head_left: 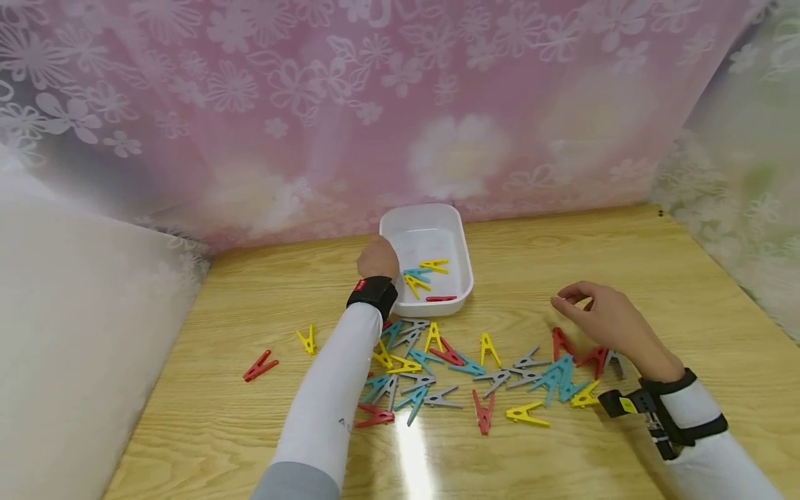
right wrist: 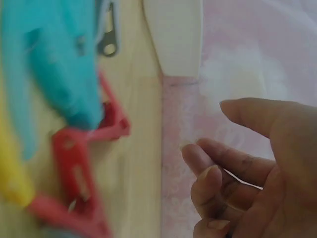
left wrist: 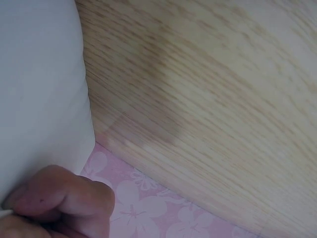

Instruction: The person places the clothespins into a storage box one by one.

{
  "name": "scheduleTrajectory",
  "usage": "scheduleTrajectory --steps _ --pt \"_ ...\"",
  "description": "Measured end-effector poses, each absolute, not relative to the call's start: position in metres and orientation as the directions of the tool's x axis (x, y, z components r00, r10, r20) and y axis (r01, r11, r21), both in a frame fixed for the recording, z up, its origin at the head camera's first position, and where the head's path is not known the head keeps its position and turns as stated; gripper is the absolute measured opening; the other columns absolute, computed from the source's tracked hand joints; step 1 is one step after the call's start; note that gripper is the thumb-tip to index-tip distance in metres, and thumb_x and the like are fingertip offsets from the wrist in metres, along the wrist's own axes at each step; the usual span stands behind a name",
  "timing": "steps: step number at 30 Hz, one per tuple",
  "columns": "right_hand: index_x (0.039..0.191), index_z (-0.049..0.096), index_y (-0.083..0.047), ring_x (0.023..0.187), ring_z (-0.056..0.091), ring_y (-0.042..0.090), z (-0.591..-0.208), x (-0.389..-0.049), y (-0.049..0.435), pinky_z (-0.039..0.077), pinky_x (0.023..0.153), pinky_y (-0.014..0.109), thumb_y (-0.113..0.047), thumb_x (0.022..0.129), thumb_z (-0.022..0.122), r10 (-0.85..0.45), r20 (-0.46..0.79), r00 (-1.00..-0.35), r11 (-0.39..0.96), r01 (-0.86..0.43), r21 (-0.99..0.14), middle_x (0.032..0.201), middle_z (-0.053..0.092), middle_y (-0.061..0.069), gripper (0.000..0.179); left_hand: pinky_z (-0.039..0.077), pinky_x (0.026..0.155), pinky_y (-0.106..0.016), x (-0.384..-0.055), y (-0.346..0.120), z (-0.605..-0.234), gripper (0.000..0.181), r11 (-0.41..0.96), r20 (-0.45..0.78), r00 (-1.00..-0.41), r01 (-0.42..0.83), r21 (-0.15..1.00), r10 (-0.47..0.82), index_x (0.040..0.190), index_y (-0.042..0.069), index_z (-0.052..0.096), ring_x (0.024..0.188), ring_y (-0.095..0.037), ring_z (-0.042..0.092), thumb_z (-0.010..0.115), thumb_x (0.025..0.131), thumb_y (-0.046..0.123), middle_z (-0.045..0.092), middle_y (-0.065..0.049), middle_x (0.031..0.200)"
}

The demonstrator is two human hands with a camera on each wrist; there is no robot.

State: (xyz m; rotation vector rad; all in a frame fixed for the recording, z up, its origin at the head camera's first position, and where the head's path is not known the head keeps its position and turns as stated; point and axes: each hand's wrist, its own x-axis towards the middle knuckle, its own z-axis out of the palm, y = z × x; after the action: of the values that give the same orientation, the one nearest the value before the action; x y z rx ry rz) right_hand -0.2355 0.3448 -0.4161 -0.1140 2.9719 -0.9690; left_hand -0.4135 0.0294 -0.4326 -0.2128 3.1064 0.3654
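My left hand grips the left rim of a white plastic tub at the back of the table. In the left wrist view, its curled fingers lie against the tub's white wall. Inside the tub are two yellow clothespins, a blue one and a red one. My right hand hovers at the right over red clothespins, fingers loosely bent and holding nothing. Its thumb and fingertips stand apart in the right wrist view, beside blurred blue and red clothespins.
Several red, yellow, blue and grey clothespins lie scattered across the wooden table in front of the tub. A red clothespin and a yellow one lie left of my left arm. A pink flowered cloth hangs behind the table.
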Motion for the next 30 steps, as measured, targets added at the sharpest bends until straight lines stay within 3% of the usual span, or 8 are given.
scheduleTrajectory --steps 6,13,17,23,30 --pt "0.117 0.059 0.002 0.076 0.058 0.023 -0.424 -0.224 0.350 0.045 0.055 0.033 -0.044 0.095 0.056 -0.056 -0.062 -0.996 0.805 -0.008 -0.593 0.100 0.063 0.014 0.052 0.055 0.063 -0.035 -0.410 0.028 -0.429 0.031 0.959 -0.020 -0.989 -0.145 0.243 -0.144 0.124 0.000 0.050 0.074 -0.024 0.067 0.043 0.102 0.019 0.068 -0.013 0.087" --pt "0.103 0.059 0.004 0.061 0.054 0.017 -0.432 -0.210 0.347 0.042 0.053 0.034 -0.043 0.091 0.062 -0.037 -0.179 -0.983 0.807 0.076 -0.585 0.084 0.061 0.007 0.048 0.055 0.061 -0.035 -0.414 0.028 -0.432 0.033 0.962 -0.019 -0.991 -0.132 0.238 -0.131 0.126 -0.001 0.050 0.071 -0.023 0.066 0.043 0.102 0.021 0.067 -0.012 0.083" --pt "0.095 0.059 0.001 0.058 0.051 0.018 -0.432 -0.203 0.342 0.040 0.052 0.033 -0.048 0.089 0.062 -0.035 -0.261 -0.965 0.842 0.112 -0.527 0.077 0.058 0.003 0.049 0.054 0.061 -0.035 -0.414 0.028 -0.433 0.032 0.963 -0.007 -0.992 -0.125 0.240 -0.127 0.125 -0.001 0.051 0.070 -0.023 0.066 0.042 0.103 0.021 0.067 -0.013 0.082" --pt "0.078 0.056 -0.010 0.056 0.045 0.017 -0.431 -0.197 0.331 0.031 0.048 0.030 -0.048 0.086 0.062 0.008 -0.282 -0.959 0.898 0.131 -0.419 0.066 0.050 0.000 0.039 0.053 0.059 -0.034 -0.412 0.029 -0.433 0.031 0.962 0.002 -0.991 -0.127 0.240 -0.131 0.122 -0.001 0.051 0.070 -0.023 0.065 0.042 0.103 0.021 0.066 -0.013 0.083" --pt "0.074 0.056 -0.010 0.053 0.043 0.017 -0.430 -0.198 0.325 0.029 0.046 0.029 -0.045 0.083 0.062 0.081 -0.301 -0.950 0.910 0.194 -0.366 0.063 0.049 0.001 0.037 0.053 0.059 -0.034 -0.412 0.031 -0.434 0.029 0.962 0.022 -0.989 -0.137 0.236 -0.147 0.120 0.000 0.054 0.068 -0.023 0.065 0.043 0.103 0.020 0.066 -0.012 0.080"
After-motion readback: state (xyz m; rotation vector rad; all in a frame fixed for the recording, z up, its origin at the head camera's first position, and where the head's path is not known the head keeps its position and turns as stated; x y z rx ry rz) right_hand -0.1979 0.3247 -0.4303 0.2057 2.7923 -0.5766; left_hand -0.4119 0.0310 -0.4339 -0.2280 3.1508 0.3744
